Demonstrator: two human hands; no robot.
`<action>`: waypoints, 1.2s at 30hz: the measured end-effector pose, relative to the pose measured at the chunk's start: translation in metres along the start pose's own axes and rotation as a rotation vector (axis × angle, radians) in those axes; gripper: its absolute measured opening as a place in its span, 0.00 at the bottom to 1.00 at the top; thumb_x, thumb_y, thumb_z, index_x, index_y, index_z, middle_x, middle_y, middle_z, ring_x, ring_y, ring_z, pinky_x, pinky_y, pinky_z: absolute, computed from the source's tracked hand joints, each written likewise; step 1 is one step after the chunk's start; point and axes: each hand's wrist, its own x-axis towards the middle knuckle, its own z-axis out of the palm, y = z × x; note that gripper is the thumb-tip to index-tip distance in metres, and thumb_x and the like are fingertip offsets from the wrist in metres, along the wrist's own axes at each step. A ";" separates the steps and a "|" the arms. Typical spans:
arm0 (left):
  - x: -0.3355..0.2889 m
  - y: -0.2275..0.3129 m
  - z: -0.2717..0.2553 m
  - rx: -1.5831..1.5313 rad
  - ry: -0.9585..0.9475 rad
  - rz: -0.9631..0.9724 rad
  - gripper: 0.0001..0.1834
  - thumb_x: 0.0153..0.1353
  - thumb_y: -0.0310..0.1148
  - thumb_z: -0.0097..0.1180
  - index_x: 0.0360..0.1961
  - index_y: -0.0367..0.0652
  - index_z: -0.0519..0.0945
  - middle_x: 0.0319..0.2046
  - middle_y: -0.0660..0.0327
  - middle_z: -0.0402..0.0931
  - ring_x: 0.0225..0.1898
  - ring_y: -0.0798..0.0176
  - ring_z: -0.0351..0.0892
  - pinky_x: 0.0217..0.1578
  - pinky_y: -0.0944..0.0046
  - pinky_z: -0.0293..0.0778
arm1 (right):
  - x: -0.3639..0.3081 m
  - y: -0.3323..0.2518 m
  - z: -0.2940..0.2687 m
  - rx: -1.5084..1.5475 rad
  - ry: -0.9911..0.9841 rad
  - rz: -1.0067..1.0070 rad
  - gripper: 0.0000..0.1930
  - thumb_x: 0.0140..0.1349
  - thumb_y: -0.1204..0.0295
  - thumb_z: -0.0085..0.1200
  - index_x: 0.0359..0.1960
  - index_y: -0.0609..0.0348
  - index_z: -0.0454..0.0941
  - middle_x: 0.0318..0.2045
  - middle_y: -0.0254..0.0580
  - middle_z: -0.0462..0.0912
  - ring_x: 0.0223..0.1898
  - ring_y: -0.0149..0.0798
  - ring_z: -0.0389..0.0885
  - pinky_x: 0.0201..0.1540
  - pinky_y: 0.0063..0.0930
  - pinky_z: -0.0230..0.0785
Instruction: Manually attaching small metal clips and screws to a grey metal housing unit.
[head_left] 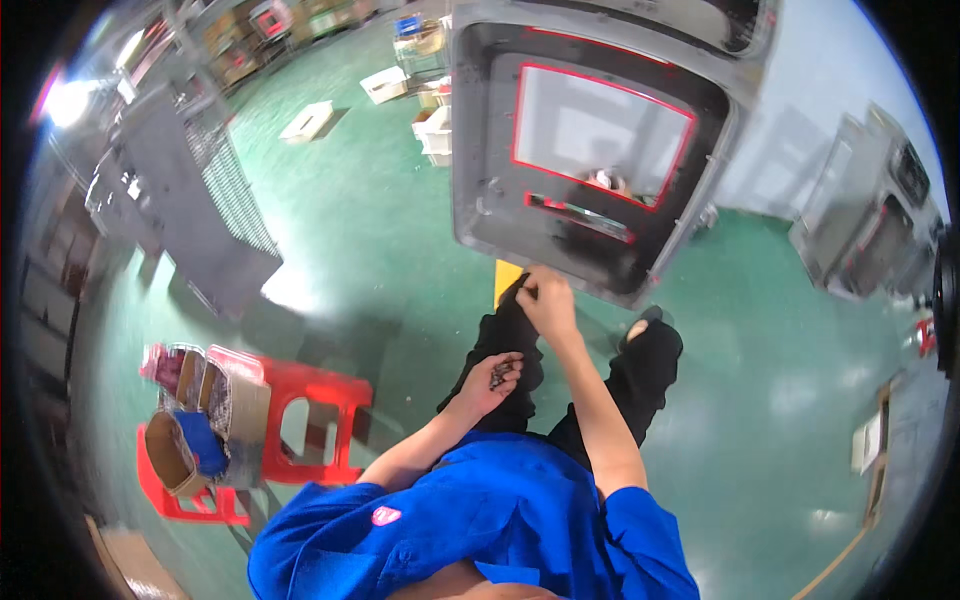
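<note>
My left hand (488,381) is turned palm up in front of my legs, its fingers curled round several small dark pieces (498,373), perhaps screws. Farther forward, my right hand (548,302) is closed in a pinch at the lower edge of a big grey panel (520,236). Whatever it pinches is too small or hidden to make out, and I cannot tell whether it touches the panel. The panel stands upright before me, with a red-edged rectangular window (600,130) and a narrow red-edged slot (580,219) below it.
At left, a red plastic stool (315,380) stands beside cardboard boxes (245,405) with parts. A grey housing with mesh (190,200) stands farther left, another grey housing (865,215) at right. White bins (435,130) sit behind the panel. Something yellow (507,280) shows under it.
</note>
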 end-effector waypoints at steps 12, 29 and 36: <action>-0.012 -0.003 -0.011 0.040 -0.045 -0.143 0.15 0.66 0.32 0.41 0.43 0.31 0.74 0.31 0.60 0.72 0.29 0.67 0.70 0.23 0.73 0.63 | -0.013 -0.018 0.019 -0.039 -0.040 -0.008 0.06 0.44 0.79 0.57 0.24 0.62 0.72 0.45 0.52 0.80 0.50 0.53 0.75 0.53 0.43 0.63; -0.020 0.004 -0.009 0.185 0.000 -0.234 0.12 0.67 0.36 0.42 0.38 0.38 0.72 0.20 0.66 0.65 0.14 0.73 0.59 0.12 0.75 0.53 | -0.032 -0.024 0.008 -0.145 -0.050 -0.049 0.06 0.46 0.80 0.56 0.27 0.63 0.72 0.45 0.51 0.79 0.52 0.52 0.74 0.60 0.44 0.60; -0.022 0.006 -0.010 0.214 -0.093 -0.278 0.15 0.69 0.41 0.40 0.31 0.42 0.70 0.15 0.70 0.59 0.13 0.75 0.55 0.11 0.74 0.48 | -0.034 -0.023 0.005 -0.103 -0.026 -0.101 0.07 0.46 0.80 0.57 0.25 0.63 0.71 0.45 0.47 0.80 0.52 0.52 0.75 0.58 0.44 0.61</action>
